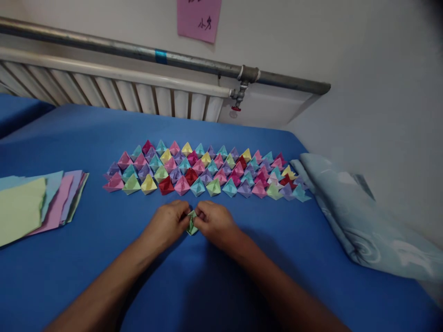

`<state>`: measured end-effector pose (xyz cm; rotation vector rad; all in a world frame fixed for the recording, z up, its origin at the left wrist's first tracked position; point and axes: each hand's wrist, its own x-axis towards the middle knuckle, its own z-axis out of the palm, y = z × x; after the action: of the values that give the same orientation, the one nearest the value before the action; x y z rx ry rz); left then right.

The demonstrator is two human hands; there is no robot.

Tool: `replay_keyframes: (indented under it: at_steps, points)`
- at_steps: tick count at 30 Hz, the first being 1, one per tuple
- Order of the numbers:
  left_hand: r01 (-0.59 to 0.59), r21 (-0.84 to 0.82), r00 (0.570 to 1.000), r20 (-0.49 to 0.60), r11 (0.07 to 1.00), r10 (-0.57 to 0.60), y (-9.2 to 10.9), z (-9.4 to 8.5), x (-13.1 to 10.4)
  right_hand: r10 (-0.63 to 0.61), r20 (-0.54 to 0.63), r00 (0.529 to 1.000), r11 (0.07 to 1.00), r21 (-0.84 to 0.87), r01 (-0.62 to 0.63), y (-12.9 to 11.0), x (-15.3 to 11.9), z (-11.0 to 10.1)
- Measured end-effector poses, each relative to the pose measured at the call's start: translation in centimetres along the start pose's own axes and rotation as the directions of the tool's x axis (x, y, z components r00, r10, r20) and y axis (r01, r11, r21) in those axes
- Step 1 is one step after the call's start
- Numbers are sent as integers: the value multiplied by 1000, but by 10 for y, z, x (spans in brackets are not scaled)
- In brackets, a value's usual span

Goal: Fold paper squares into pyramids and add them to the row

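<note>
A small green folded paper boat (191,224) is held between my two hands above the blue surface. My left hand (169,220) pinches its left side, fingers closed. From the other side my right hand (215,221) grips it between thumb and bent fingers. The fingertips cover part of the paper. Just beyond my hands stand several rows of finished paper boats, among them a pink boat (182,185), a dark red boat (166,185) and a light green boat (213,186).
Stacked coloured paper sheets (22,207) lie at the left on the blue surface (104,267). A folded light-blue blanket (353,216) lies at the right. Behind are a white radiator (114,92), a metal pipe (124,50) with a red-handled valve (236,109), and a pink note (199,20) on the wall.
</note>
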<state>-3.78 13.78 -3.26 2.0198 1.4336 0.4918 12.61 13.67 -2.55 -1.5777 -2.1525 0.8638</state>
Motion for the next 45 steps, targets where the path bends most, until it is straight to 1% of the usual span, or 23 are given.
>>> replay_keyframes:
  at_steps: [3, 6, 8, 9, 11, 13, 16, 18, 20, 22, 27, 32, 35, 39, 42, 45]
  points:
    - [10, -2, 1000, -2, 1000, -10, 1, -1, 0, -17, 0, 1000, 1000, -25, 17, -1, 0, 0]
    - [9, 17, 999, -42, 1000, -8, 2, 2, 0, -16, 6, 1000, 993, -115, 17, -2, 0, 1]
    - [14, 19, 998, -55, 1000, -13, 2, 2, 0, -19, 6, 1000, 990, -137, 19, -3, 0, 2]
    - [14, 15, 998, -53, 1000, -13, 1, 2, 0, -23, 3, 1000, 993, -113, 23, -3, 0, 1]
    - [15, -28, 999, -33, 999, -16, 0, -1, -1, -31, -7, 999, 1000, -4, 31, -1, -1, 0]
    - [43, -133, 999, 0, 990, -44, -3, -6, -3, -20, -23, 1000, 989, 144, 23, 3, -4, -3]
    - [139, -316, 990, 55, 939, -129, -7, -14, -6, 41, -20, 999, 951, 309, -33, 10, -8, -8]
    - [204, -382, 979, 77, 901, -189, -10, -17, -8, 67, -18, 998, 937, 345, -56, 15, -10, -11]
    - [246, -412, 969, 97, 877, -226, -11, -19, -8, 71, -27, 997, 937, 344, -57, 17, -11, -14]
    - [254, -407, 967, 111, 878, -228, -12, -20, -8, 66, -32, 997, 942, 332, -51, 18, -12, -16]
    - [188, -316, 981, 110, 930, -161, -10, -19, -7, 43, -54, 998, 960, 278, -26, 15, -12, -16]
    - [121, -269, 993, 32, 956, -117, -7, -14, -6, 47, -54, 997, 969, 245, -33, 12, -11, -10]
    - [96, -245, 995, 8, 965, -97, -6, -12, -6, 33, -70, 997, 975, 223, -17, 12, -9, -5]
    - [74, -186, 997, 25, 980, -70, -4, -13, -6, 1, -82, 997, 982, 187, 15, 11, -7, -3]
    - [81, -174, 996, 48, 981, -74, -4, -13, -5, 3, -76, 997, 985, 170, 10, 10, -7, -3]
    - [66, -151, 998, 26, 986, -63, -4, -12, -4, 6, -76, 997, 988, 154, 6, 10, -7, -4]
